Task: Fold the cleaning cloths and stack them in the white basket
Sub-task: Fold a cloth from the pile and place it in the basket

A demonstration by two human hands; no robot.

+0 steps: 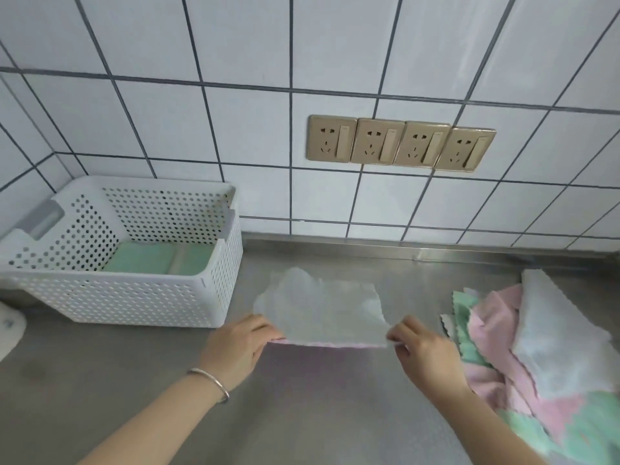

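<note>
Head view: at lower centre, the left hand (239, 347) and right hand (423, 351) pinch the cloth's (320, 315) near corners; keep edges aligned when folding toward the white basket (214, 290), frame left.

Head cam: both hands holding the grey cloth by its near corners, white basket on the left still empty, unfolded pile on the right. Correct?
Not quite. The white basket is not empty: the head view shows green folded cloths lying on its floor. The rest holds: the left hand and right hand each pinch a near corner of the grey cloth, and the unfolded pile lies on the right.
</note>
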